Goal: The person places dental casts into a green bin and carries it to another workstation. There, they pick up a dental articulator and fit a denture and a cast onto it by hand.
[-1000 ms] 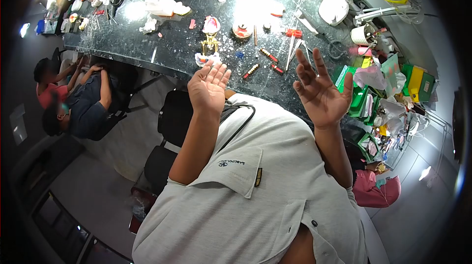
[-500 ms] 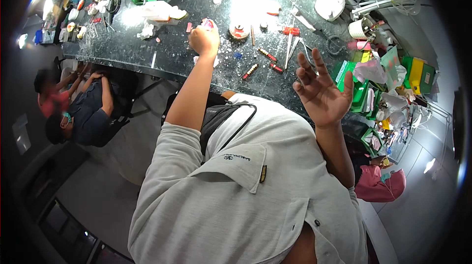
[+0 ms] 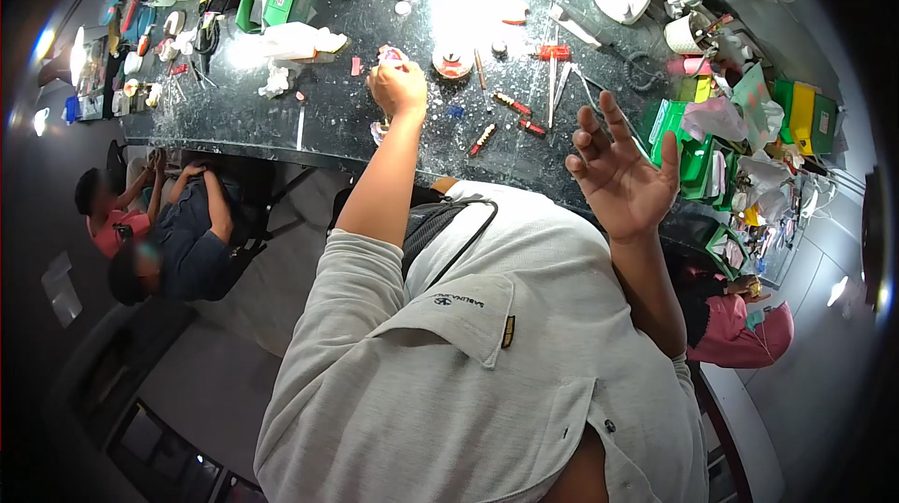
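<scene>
Pink piece (image 3: 391, 54) partly behind left hand (image 3: 398, 89)

The dark desk (image 3: 323, 119) looks smooth and glossy beneath powdery white specks (image 3: 438, 124). At far left, the green bin (image 3: 249, 3) is smooth plastic; toward the right, the red-handled tool (image 3: 553, 52) has a shiny metal shaft (image 3: 552, 96). Near, the pale shirt (image 3: 440, 400) is soft, matt cloth.

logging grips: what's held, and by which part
Left hand seems closed on a pink-white dental model at its far end, fingertips hidden; right hand empty.
</scene>
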`<action>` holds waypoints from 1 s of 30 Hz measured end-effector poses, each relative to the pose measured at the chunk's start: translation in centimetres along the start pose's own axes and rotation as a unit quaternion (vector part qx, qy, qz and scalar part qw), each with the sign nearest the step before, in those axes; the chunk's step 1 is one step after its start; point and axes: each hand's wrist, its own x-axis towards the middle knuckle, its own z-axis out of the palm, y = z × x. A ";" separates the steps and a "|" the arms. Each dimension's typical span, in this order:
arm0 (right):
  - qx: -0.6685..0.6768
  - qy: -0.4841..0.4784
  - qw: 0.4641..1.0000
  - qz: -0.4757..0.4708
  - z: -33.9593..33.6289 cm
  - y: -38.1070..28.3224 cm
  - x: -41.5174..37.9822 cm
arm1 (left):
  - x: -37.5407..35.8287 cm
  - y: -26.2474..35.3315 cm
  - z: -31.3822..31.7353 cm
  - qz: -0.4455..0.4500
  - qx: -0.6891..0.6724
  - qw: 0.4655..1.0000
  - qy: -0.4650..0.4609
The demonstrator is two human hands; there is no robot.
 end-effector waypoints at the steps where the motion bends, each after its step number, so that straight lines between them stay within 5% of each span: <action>1: 0.000 0.002 1.000 0.000 0.0 0.0 0.2 | 0.0 0.0 0.1 -0.001 0.001 1.000 0.000; 15: -0.006 0.013 1.000 0.011 0.3 0.0 0.6 | 0.3 1.0 0.0 -0.091 0.020 0.993 -0.072; 30: -0.051 0.040 0.998 0.012 1.0 0.0 0.2 | 0.4 0.5 -0.2 -0.009 0.053 0.999 0.008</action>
